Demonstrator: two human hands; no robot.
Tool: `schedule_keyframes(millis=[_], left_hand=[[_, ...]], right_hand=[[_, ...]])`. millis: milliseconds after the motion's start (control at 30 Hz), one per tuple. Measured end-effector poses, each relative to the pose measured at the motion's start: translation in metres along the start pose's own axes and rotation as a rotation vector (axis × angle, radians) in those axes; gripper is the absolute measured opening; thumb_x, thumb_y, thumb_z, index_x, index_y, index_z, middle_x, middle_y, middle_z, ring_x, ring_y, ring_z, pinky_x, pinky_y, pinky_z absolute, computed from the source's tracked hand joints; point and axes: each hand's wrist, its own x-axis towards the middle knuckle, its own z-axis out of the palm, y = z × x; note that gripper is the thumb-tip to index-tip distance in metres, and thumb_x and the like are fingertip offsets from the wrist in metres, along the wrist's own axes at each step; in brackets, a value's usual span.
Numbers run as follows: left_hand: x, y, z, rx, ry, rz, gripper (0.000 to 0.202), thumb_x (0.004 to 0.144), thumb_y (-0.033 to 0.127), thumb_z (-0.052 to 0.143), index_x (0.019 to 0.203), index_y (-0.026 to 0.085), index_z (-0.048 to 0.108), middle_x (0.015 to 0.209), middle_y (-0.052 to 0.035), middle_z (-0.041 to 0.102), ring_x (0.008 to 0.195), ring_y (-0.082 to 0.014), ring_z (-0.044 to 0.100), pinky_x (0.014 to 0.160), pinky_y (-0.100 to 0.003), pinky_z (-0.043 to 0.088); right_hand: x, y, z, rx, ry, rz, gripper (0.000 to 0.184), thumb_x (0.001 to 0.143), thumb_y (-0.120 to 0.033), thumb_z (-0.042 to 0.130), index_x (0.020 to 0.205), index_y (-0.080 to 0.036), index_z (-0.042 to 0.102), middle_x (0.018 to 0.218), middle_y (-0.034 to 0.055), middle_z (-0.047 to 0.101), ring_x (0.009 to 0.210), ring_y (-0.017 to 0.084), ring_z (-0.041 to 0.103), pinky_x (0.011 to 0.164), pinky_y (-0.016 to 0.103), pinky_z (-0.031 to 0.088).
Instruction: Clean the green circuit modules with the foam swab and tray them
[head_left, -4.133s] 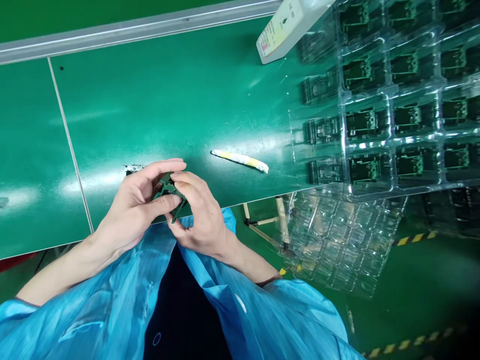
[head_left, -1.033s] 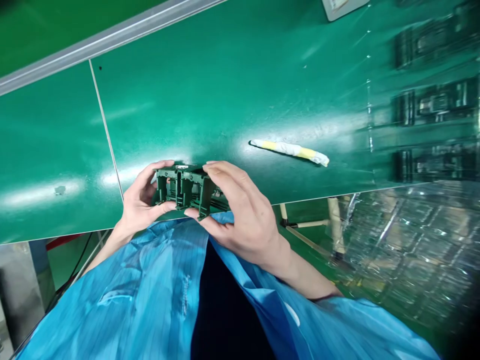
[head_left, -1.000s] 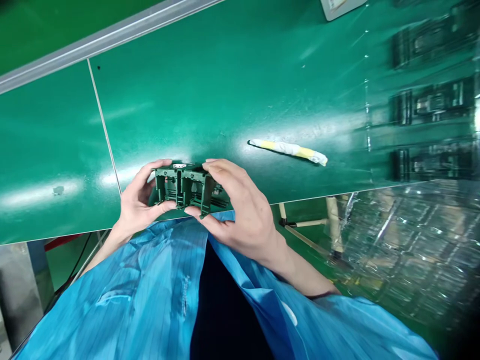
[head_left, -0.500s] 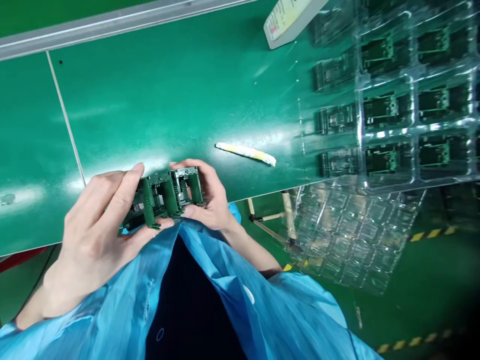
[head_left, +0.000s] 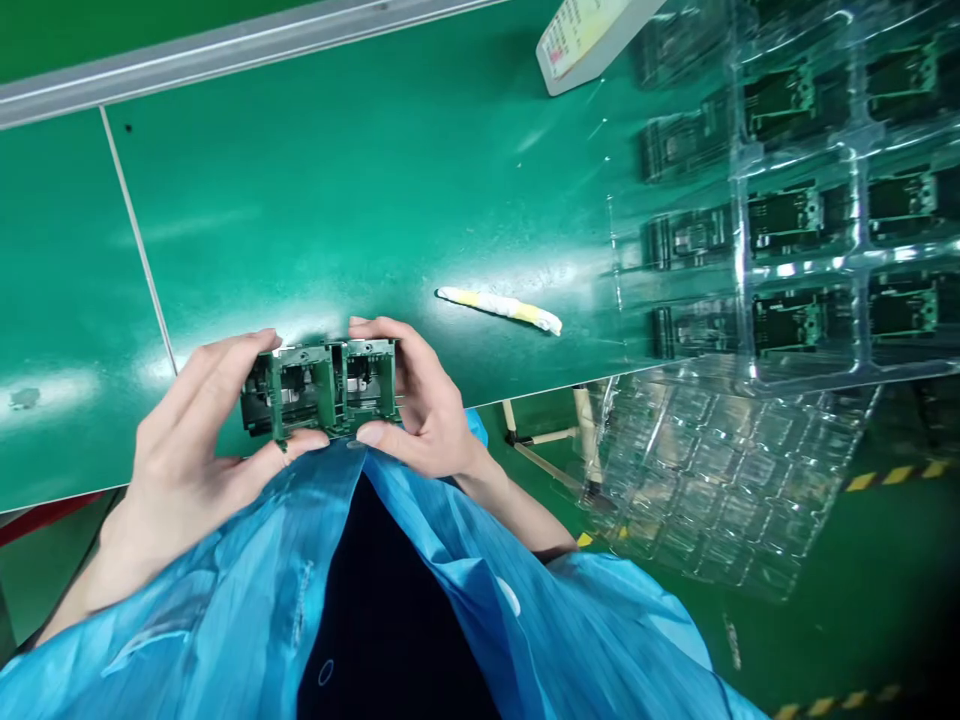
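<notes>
Both hands hold a green and black circuit board assembly (head_left: 322, 388) made of box-like units side by side, close to my body at the table's front edge. My left hand (head_left: 199, 440) grips its left end, with the thumb along the lower side and the fingers over the top. On the right end, my right hand (head_left: 420, 400) is closed, thumb below and fingers behind. Whether the units are joined I cannot tell. To the right of the hands, a white and yellow wrapped stick (head_left: 499, 308) lies on the green table (head_left: 337, 200).
A clear plastic tray (head_left: 847, 255) with several similar board units stands at the right. Further clear trays (head_left: 720, 470) sit lower, beyond the table edge. A white labelled container (head_left: 585, 45) is at the back. A metal rail (head_left: 225, 60) runs along the far side.
The assembly has tilted, so its box openings now face me more squarely. Both hands keep their grip. The whole view has shifted slightly.
</notes>
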Motion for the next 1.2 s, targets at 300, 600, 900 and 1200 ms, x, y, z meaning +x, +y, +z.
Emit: schedule_keyframes(millis=[300, 600, 900, 1200], left_hand=[[-0.010, -0.021, 0.007, -0.268, 0.021, -0.071, 0.079, 0.073, 0.040, 0.085, 0.144, 0.038, 0.051, 0.133, 0.0008, 0.066, 0.124, -0.0352, 0.061, 0.108, -0.056, 0.053], [-0.014, -0.026, 0.014, -0.365, 0.036, -0.131, 0.072, 0.076, 0.045, 0.084, 0.141, 0.036, 0.055, 0.127, -0.0048, 0.068, 0.121, -0.0319, 0.063, 0.103, -0.052, 0.058], [-0.009, -0.024, 0.017, -0.386, 0.056, -0.107, 0.072, 0.074, 0.047, 0.085, 0.137, 0.026, 0.057, 0.123, -0.0108, 0.068, 0.113, -0.0256, 0.067, 0.092, -0.040, 0.061], [-0.009, -0.022, 0.019, -0.433, 0.066, -0.112, 0.067, 0.076, 0.043, 0.085, 0.135, 0.026, 0.058, 0.122, -0.0100, 0.068, 0.113, -0.0255, 0.067, 0.094, -0.041, 0.060]], right_hand=[[0.002, -0.015, -0.007, -0.166, -0.070, -0.043, 0.063, 0.091, -0.033, 0.064, 0.147, -0.019, 0.038, 0.148, 0.0163, 0.051, 0.145, 0.027, 0.044, 0.119, 0.049, 0.043], [0.005, -0.034, -0.011, -0.314, -0.075, -0.032, 0.065, 0.090, -0.030, 0.069, 0.148, -0.017, 0.042, 0.147, 0.0157, 0.057, 0.139, 0.025, 0.054, 0.116, 0.048, 0.048], [0.006, -0.039, -0.012, -0.446, -0.069, -0.055, 0.065, 0.089, -0.033, 0.071, 0.147, -0.017, 0.045, 0.141, 0.0150, 0.063, 0.132, 0.028, 0.060, 0.113, 0.051, 0.051], [0.007, -0.046, -0.015, -0.537, -0.104, -0.034, 0.061, 0.090, -0.034, 0.069, 0.144, -0.015, 0.048, 0.139, 0.0141, 0.064, 0.134, 0.027, 0.059, 0.117, 0.050, 0.048]])
